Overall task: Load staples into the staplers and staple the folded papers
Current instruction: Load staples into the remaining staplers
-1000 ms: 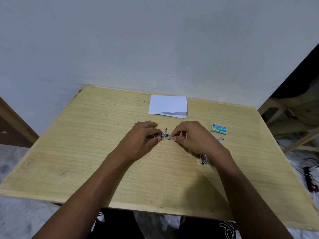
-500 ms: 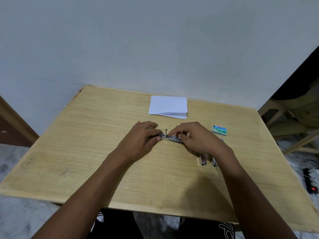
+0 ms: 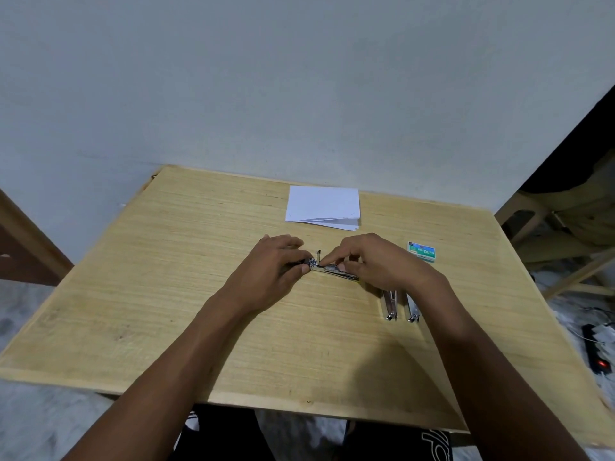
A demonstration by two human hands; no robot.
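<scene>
While both hands meet over the middle of the table (image 3: 159, 294), they hold one small metal stapler (image 3: 329, 268) between them. The left hand (image 3: 266, 277) grips the left end of it: the fingers are curled over the top and the thumb presses on the near side. The right hand (image 3: 379, 264) pinches the other end, with the thumb and the first fingers closed on the metal body. The stapler lies low over the table top; I cannot tell if it touches the wood. Between the two hands a thin dark part of it stands upright. Whether staples are inside is too small to see.

Just beyond the hands, toward the wall, lies the stack of folded papers (image 3: 322, 207), white, with its loose edges on the side that faces the hands. To the right of the right hand, near its knuckles, a small green and blue staple box (image 3: 421, 251) lies flat on the table. Under the right wrist, on the near side, a second stapler (image 3: 390, 304) and a third stapler (image 3: 412, 309) lie side by side, close but apart; the wrist covers their far ends. Further right of the right arm, off the table, there is a wooden chair (image 3: 549, 234), and on the floor a power strip (image 3: 599, 361) with a red light.
</scene>
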